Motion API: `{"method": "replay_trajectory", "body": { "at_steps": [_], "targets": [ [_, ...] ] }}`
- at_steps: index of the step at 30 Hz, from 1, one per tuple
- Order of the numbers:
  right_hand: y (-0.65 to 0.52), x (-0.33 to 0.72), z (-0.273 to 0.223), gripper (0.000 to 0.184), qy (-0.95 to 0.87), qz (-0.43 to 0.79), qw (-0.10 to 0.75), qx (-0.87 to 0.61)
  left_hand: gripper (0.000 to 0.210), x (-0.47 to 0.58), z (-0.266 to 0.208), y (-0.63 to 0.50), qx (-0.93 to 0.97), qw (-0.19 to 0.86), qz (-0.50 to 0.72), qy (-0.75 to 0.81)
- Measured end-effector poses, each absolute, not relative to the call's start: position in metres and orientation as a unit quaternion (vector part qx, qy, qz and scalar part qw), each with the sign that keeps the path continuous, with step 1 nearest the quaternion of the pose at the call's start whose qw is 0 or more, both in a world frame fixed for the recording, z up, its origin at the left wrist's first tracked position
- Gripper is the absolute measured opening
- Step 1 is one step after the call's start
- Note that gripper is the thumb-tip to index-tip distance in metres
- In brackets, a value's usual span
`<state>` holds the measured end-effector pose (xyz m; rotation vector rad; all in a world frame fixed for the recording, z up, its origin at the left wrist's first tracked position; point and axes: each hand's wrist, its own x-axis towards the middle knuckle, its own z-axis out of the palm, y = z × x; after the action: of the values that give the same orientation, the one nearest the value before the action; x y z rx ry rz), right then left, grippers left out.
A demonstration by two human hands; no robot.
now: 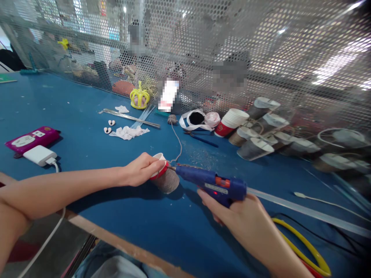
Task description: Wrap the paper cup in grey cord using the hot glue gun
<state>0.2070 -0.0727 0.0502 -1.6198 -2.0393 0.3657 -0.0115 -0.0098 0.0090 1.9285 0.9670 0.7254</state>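
My left hand (145,170) is closed on the rim of a paper cup (166,181), which lies tilted on its side. Grey yarn covers the cup's lower part, and a red band shows near its rim. From the cup a strand of yarn runs back to a small grey yarn ball (172,119). My right hand (232,212) grips a blue hot glue gun (208,181) with a red light on its side. The gun's nozzle is at the cup's red band; whether it touches is hard to tell. A long clear glue stick (307,212) sticks out behind the gun.
Stacked paper cups (232,121) and several yarn-wrapped cups (255,148) stand at the right. Scissors (201,138), metal rods (130,117), white scraps (130,132) and a yellow crown (139,96) lie farther back. A purple pouch (33,141) is left. A perforated metal screen (185,46) bounds the table.
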Motion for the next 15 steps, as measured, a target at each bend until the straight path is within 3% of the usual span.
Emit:
{"method": "replay_trajectory", "body": {
  "at_steps": [7,11,15],
  "targets": [
    [-0.0697,0.2026,0.0525,0.030,-0.713,0.200,0.227,-0.632,0.047,-0.0113,0.0079,-0.0090,0.775,0.416,0.286,0.379],
    [-0.0709,0.2041,0.0549,0.024,-0.737,0.182,0.230,-0.609,0.049,-0.0112,0.0083,-0.0101,0.776,0.418,0.287,0.376],
    [-0.0715,0.2041,0.0517,0.031,-0.730,0.176,0.234,-0.618,0.050,-0.0115,0.0084,-0.0110,0.775,0.416,0.285,0.381]
  ]
}}
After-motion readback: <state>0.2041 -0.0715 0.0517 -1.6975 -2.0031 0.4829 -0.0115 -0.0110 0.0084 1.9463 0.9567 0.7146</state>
